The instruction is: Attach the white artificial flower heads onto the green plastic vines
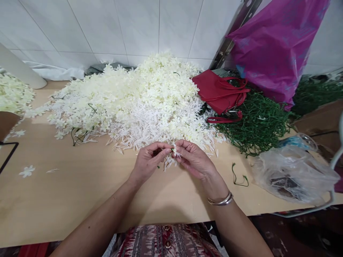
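My left hand [150,160] and my right hand [193,159] meet just in front of a big heap of white artificial flowers [160,82]. Thumb and fingers of the left are pinched on a small green plastic stem [172,149], most of it hidden. Between the right thumb and fingers is a small white artificial flower [176,151], touching the stem's tip. Thin white stamen pieces [144,117] lie along the near side of the heap, and a few show beneath my hands.
On the right are a green stem pile [257,121], a red handbag [217,91], a purple plastic bag [278,46] and a clear plastic bag [294,171]. A loose green stem [239,178] lies nearer. A single flower [27,171] rests at left on the table [80,203].
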The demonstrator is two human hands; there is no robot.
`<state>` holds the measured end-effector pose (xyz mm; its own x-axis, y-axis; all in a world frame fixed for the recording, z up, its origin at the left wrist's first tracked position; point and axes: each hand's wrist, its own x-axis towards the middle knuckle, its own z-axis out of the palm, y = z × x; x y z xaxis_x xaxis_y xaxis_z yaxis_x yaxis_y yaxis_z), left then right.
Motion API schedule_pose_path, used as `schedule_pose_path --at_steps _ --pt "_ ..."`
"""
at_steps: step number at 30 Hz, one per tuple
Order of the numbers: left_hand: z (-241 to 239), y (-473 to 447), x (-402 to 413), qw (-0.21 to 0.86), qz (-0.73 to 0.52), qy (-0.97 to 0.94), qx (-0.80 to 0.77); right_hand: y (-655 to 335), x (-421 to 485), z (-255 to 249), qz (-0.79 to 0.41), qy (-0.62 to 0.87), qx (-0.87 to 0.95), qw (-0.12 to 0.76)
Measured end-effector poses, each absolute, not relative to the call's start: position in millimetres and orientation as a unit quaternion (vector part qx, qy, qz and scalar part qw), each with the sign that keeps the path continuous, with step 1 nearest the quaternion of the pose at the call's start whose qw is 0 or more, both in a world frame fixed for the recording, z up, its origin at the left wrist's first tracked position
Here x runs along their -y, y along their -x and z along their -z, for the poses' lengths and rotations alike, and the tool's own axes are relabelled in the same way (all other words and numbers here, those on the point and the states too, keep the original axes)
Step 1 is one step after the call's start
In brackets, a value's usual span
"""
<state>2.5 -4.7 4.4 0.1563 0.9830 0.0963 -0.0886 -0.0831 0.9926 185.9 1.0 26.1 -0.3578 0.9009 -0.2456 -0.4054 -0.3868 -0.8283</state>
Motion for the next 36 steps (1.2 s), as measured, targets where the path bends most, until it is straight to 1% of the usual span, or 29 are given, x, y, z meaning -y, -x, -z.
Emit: schedule_pose_path --at_steps 7,12,14,19,24,32,36 --pt "-5.2 -1.6 5.1 0.510 -0.488 -0.571 -0.420 -187.0 -1.9 -24.8 -0.714 0.381 0.374 0.452" --pt "-4.9 1.6 6.9 0.442 -0.470 -0.628 -0.435 -187.9 -1.3 -20.7 -0.674 0.402 0.418 0.458" --pt "-3.1 1.7 7.5 0.435 -0.459 -0.640 -0.436 -187.1 -1.2 -18.7 -0.665 0.406 0.426 0.460" --pt "0.3 -4.2 8.9 0.459 -0.456 -0.625 -0.437 -180.5 -1.2 -15.3 -0.653 0.417 0.402 0.488" --pt "-1.7 -8.0 8.4 0.501 -0.476 -0.564 -0.452 -175.5 2.4 -19.0 -0.659 0.404 0.395 0.497" --pt "-6.0 -3.7 6.4 0.533 -0.483 -0.538 -0.439 -180.7 2.6 -19.8 -0.678 0.383 0.421 0.465" --pt "-6.2 -4.3 7.1 0.545 -0.472 -0.536 -0.439 -180.8 0.0 -16.7 -0.665 0.402 0.405 0.482"
